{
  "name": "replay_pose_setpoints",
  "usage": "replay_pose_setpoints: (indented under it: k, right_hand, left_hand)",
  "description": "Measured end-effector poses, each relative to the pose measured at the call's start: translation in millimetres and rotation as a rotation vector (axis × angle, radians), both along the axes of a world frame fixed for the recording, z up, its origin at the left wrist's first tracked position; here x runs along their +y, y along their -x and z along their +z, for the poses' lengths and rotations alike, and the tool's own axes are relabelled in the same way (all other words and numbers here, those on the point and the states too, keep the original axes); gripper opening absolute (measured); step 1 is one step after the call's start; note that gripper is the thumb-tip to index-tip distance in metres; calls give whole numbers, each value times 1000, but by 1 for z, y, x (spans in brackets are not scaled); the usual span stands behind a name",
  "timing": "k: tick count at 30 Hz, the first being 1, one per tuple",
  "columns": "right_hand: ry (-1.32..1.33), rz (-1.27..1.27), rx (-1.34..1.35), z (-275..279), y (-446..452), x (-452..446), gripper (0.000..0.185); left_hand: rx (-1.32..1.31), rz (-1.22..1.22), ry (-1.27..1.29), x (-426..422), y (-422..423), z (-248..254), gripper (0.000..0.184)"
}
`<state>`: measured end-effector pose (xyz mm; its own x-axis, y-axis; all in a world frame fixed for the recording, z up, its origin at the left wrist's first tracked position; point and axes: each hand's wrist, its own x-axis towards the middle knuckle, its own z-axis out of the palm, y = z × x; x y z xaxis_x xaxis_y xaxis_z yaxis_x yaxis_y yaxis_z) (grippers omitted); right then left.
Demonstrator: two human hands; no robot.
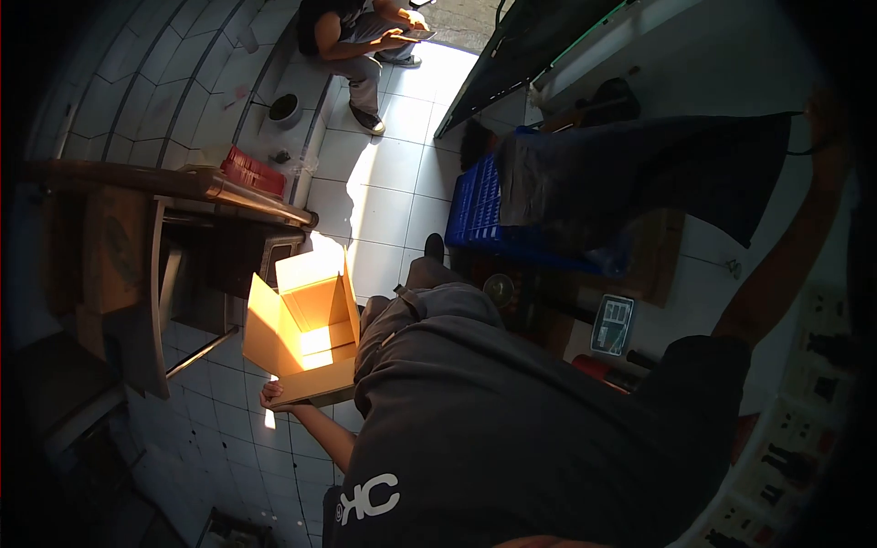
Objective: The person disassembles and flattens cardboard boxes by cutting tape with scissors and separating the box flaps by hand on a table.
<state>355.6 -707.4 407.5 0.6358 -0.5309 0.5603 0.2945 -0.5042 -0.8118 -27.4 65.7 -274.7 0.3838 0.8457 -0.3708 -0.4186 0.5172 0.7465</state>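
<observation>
An open cardboard box (315,315) stands upright at my left side, its flaps spread and sunlight falling inside. My left hand (272,393) is closed on the near flap's outer corner, fingers curled over the edge. Far to the right, my right arm is stretched out, and my right hand (825,119) is in deep shade at the edge of the view. Beside it is the corner of a dark cloth-like sheet (658,169), with a thin dark strap by the wrist. Its fingers are too dark to make out. The sheet reaches over a blue plastic crate (475,205).
A seated person (352,41) holds a flat device near the doorway. A wooden-edged table (219,187) and a red basket (254,172) stand at left. A dark door panel (512,64) is at the top. A digital scale (612,324) lies right of my body.
</observation>
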Motion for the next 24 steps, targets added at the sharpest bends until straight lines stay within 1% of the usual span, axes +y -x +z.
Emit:
replay_pose_setpoints:
  k: [1,2,4,5,6,7,8,9,10,11,13,14,16,18,20,22,24]
  right_hand:
    - [-54,23,-7,2,-6,12,51]
    - [-108,44,-13,3,-12,21,51]
    - [-170,73,-13,0,-27,14,52]
    - [494,-5,104,-1,-43,-8,50]
    - [826,-36,183,-6,-52,-10,49]
    - [1152,-72,202,-11,-61,-11,47]
    - [583,215,132,-25,-70,-12,39]
    - [296,369,109,-40,-78,-10,36]
    - [-3,495,63,-55,-86,-7,33]
    - [27,738,136,-72,-92,-8,24]
    - [19,898,250,-115,-99,-11,16]
    - [-21,815,294,-141,-101,-15,17]
    - [-32,891,343,-189,-105,-37,22]
    - [-115,611,438,-253,-109,-81,21]
    - [-168,448,570,-309,-97,-103,19]
    - [-203,306,660,-369,-72,-138,13]
    - [-212,160,729,-442,-33,-181,10]
  left_hand:
    - [-6,-41,-73,0,3,1,39]
    - [-5,-25,-79,-3,6,1,39]
    - [-50,18,-11,-9,5,4,40]
    - [-51,15,-71,-11,3,5,42]
    - [-50,27,-79,-12,4,6,42]
    - [-62,10,-79,-15,6,8,43]
    - [-74,-5,-79,-19,7,9,44]
    - [-14,11,-68,-30,2,23,44]
    - [-13,28,-74,-30,4,22,44]
    - [-21,49,-62,-32,6,20,44]
    - [-26,78,-53,-36,7,18,44]
    - [-19,96,-50,-40,6,21,43]
    - [-8,114,-54,-44,8,17,43]
    - [4,103,-54,-49,10,19,42]
    - [11,101,-52,-51,16,16,42]
    - [16,101,-48,-63,6,27,42]
    - [100,198,-37,-84,0,43,42]
